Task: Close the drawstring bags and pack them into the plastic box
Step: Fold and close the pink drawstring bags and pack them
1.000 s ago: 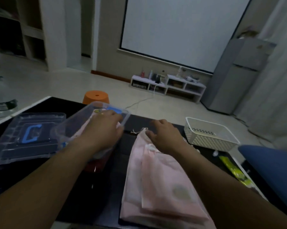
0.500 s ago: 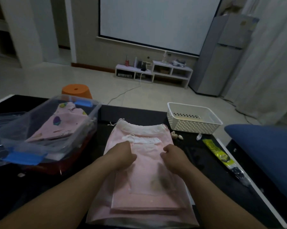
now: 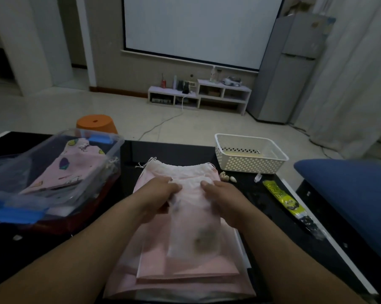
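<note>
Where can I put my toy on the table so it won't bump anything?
Bare black table lies behind the pink bag stack, between the plastic box and the white basket. Another patch sits in front of the box. Crowded: the middle, where the left hand and right hand hold a small bag, and the right, with shells and a yellow packet.

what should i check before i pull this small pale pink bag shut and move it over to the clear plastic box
1. Grip: left hand and right hand both pinch the top edge of the small pale pink fabric bag: ok.
2. Bag mouth drawn shut: cannot tell, its cords are hidden.
3. Bag free of the stack of pink bags beneath: cannot tell.
4. Clear plastic box with blue latches open: ok.
5. Room inside: only one printed pink bag shows there: ok.
</note>
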A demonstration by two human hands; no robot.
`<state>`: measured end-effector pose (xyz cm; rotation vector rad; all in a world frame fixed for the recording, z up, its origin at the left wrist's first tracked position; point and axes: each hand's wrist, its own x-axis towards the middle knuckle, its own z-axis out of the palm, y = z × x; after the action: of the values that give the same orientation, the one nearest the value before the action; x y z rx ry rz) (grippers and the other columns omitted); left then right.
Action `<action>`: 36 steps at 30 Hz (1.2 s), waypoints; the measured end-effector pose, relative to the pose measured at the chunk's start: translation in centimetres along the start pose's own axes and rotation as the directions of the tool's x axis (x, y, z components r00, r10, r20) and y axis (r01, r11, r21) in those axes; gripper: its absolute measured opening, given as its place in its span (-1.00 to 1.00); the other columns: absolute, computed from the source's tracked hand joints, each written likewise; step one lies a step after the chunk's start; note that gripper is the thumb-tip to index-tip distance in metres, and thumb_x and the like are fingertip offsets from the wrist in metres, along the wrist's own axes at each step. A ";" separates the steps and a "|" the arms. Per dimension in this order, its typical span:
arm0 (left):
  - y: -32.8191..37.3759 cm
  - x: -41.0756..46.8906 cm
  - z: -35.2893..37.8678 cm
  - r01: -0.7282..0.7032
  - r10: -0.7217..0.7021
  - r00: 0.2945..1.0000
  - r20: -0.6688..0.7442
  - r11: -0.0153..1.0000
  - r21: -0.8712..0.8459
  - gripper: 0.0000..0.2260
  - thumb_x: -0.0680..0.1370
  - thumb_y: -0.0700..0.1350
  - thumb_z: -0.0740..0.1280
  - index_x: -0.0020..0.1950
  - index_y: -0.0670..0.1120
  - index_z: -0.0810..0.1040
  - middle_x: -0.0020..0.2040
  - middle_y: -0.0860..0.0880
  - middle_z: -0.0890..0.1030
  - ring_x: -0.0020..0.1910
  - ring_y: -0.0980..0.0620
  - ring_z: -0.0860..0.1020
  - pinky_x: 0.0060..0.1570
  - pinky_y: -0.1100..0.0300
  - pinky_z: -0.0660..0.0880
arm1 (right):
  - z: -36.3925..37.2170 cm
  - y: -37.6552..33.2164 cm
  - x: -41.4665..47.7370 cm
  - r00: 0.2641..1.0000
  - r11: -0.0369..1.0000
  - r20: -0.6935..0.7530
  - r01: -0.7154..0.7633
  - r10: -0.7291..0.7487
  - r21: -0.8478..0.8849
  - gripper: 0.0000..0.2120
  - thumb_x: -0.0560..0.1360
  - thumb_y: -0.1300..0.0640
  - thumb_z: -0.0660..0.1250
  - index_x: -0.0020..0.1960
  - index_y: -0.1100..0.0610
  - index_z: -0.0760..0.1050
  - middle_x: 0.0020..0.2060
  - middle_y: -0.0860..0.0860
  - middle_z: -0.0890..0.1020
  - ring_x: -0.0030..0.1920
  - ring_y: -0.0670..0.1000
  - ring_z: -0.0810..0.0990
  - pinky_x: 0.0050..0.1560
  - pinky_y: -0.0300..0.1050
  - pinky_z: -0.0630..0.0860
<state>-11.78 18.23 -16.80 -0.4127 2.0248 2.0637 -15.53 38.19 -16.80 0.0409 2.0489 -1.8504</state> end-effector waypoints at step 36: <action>-1.3 1.3 -1.5 -0.061 -0.211 0.952 -0.223 0.583 -0.810 -0.74 0.71 -0.03 0.20 -0.08 -0.14 0.51 -0.17 -0.09 0.56 -0.13 -0.11 0.63 0.17 -0.08 0.57 | 0.5 -0.1 0.7 0.961 0.677 -0.148 -0.051 0.233 0.734 -0.76 0.73 0.06 0.21 -0.01 0.17 0.52 -0.06 0.13 0.71 -0.01 0.14 0.70 -0.02 0.02 0.58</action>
<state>-12.46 16.68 -18.45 -0.9931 0.9524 2.9131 -16.09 37.54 -16.99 0.6402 1.2269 -2.5193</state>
